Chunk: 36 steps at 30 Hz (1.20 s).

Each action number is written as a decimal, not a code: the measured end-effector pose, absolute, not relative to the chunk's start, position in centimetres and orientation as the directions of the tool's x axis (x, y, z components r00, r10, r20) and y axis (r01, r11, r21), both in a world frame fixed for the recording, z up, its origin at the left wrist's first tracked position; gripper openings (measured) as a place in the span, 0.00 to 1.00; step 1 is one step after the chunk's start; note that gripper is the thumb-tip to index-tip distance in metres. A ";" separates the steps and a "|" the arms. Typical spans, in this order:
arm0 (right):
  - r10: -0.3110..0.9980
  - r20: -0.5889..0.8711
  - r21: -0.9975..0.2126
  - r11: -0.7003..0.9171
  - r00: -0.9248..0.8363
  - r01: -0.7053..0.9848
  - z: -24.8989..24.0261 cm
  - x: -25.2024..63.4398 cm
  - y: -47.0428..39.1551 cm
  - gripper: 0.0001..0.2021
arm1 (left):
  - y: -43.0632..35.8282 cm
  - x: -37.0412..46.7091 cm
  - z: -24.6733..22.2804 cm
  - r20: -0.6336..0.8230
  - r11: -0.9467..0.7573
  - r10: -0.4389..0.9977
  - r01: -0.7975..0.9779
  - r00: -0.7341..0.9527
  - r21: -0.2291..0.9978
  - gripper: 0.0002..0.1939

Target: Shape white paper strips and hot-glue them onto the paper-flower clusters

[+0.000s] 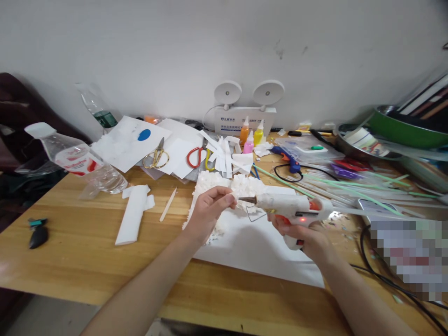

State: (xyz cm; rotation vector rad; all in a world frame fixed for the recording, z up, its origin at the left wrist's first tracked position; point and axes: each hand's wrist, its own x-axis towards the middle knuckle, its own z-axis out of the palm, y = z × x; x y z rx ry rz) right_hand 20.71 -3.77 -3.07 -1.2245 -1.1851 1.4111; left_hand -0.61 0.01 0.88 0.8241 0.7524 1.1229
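My right hand (301, 235) is wrapped round the handle of a white hot glue gun (283, 201), its red light lit and its metal nozzle pointing left. Close to the nozzle tip, my left hand (213, 210) pinches a small white piece (234, 196), perhaps paper; the fingers mostly hide it. Below both hands lies a white sheet (259, 242) whose upper and left parts carry clusters of crumpled white bits (210, 182). A thin wire stand (257, 215) hangs under the front of the gun.
To the left are a water bottle (84, 161), a white paper roll (133, 214) and a wooden stick (168, 204). Behind lie gold scissors (156, 157), red-handled scissors (194, 157), paper strips (224, 154), paint bottles (258, 133) and a blue glue gun (292, 163). Black cables (388, 280) run at right.
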 end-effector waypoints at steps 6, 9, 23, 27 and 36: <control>0.989 -0.108 -0.991 -0.115 -0.102 -0.071 -2.7 20.6 -3.7 0.07 | 0.0 -0.6 0.9 -0.095 0.214 0.958 -0.454 0.271 0.865 0.06; 0.990 -0.108 -0.991 -0.114 -0.087 -0.072 -2.7 20.6 -3.7 0.07 | 0.0 -0.6 0.9 -0.090 0.208 0.958 -0.443 0.272 0.872 0.06; 0.988 -0.125 -0.992 -0.125 -0.091 0.002 -2.4 20.5 -3.7 0.08 | -0.1 -0.6 1.0 -0.103 0.220 0.956 -0.443 0.274 0.869 0.08; 0.990 -0.108 -0.994 -0.109 -0.090 -0.009 -2.1 20.4 -3.8 0.06 | -0.1 -0.6 1.0 -0.093 0.215 0.955 -0.442 0.280 0.871 0.08; 0.982 -0.136 -0.991 -0.135 -0.128 0.015 -2.1 20.5 -3.9 0.09 | 0.0 -0.5 1.0 -0.109 0.222 0.958 -0.447 0.266 0.866 0.07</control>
